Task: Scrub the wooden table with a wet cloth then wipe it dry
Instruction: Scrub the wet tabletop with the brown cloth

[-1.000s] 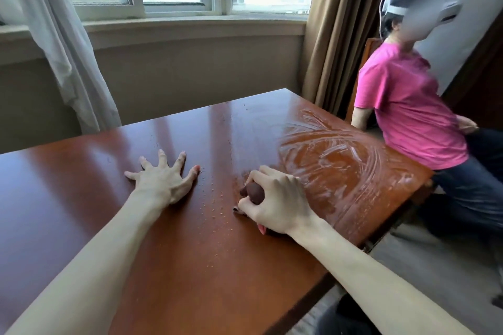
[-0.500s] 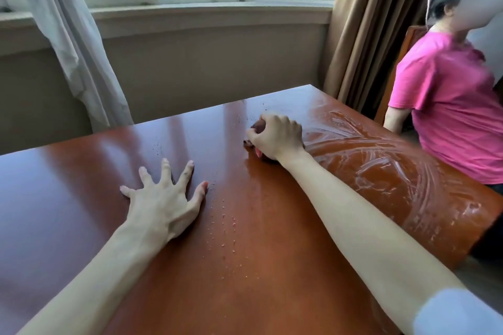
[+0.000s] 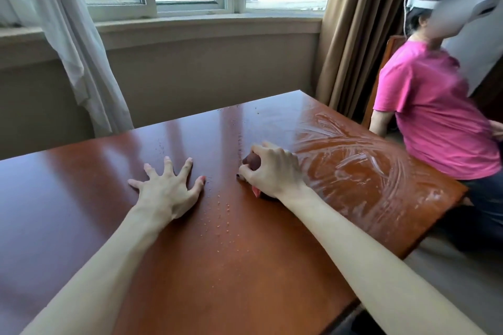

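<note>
A glossy reddish-brown wooden table (image 3: 81,185) fills the lower view. My right hand (image 3: 275,171) grips a bunched cloth (image 3: 251,162), brownish with a pink edge showing under my palm, and presses it on the tabletop near the middle. My left hand (image 3: 170,189) lies flat on the wood with fingers spread, just left of the cloth. To the right of my right hand the surface carries wet swirl marks (image 3: 353,160). Small water drops (image 3: 220,215) dot the wood between my hands.
A person in a pink shirt (image 3: 432,119) sits on a wooden chair at the table's right edge. Brown curtains (image 3: 353,30) hang behind. A white sheer curtain (image 3: 73,43) hangs at the left, under a window ledge (image 3: 190,22).
My right hand slid the cloth away across the table, then back toward me to the middle. My left hand stayed flat in place.
</note>
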`<state>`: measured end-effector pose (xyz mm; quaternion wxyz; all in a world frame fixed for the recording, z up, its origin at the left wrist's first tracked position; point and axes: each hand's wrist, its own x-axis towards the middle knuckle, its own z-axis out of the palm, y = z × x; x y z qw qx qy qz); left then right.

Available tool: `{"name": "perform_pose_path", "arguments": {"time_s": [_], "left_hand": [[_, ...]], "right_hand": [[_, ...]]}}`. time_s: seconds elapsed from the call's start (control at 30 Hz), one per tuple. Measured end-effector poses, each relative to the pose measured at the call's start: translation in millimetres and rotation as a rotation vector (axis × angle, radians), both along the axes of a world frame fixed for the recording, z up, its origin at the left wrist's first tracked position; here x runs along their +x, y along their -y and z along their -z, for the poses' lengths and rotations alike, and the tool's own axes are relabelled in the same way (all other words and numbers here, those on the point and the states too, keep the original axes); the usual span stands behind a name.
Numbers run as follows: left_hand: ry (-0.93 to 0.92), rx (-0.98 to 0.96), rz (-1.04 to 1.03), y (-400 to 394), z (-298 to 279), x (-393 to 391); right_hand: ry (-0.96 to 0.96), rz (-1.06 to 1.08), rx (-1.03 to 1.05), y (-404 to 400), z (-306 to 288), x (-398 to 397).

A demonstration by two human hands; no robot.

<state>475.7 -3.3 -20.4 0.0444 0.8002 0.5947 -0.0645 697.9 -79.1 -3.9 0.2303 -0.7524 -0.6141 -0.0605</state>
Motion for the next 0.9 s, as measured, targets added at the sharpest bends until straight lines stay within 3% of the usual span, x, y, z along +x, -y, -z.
{"name": "perform_pose_path", "arguments": {"time_s": [0.1, 0.2, 0.3, 0.43, 0.6, 0.8, 0.9], "left_hand": [[0.027, -0.032, 0.016, 3.0, -11.0, -3.2], [0.046, 0.094, 0.162, 28.6, -22.5, 0.4], [0.094, 0.093, 0.361, 83.0, -28.7, 5.7], [0.054, 0.049, 0.406, 138.6, -26.6, -0.2], [0.083, 0.058, 0.414, 164.2, -21.6, -17.6], [0.114, 0.033, 0.427, 170.0, -23.5, -20.4], [0.110, 0.039, 0.460, 170.4, -25.0, -12.8]], "right_hand": [[-0.004, -0.125, 0.032, 101.3, 1.1, -28.5], [-0.040, -0.182, 0.006, 165.0, -1.0, -26.5], [0.003, 0.004, -0.020, 145.0, -11.9, 3.1], [-0.042, 0.243, 0.011, 112.4, -19.7, -0.8], [-0.050, -0.006, -0.021, 202.1, -6.0, -53.0], [-0.044, 0.318, 0.059, 169.8, -20.2, -4.0], [-0.004, 0.243, 0.035, 184.3, -10.9, -42.6]]}}
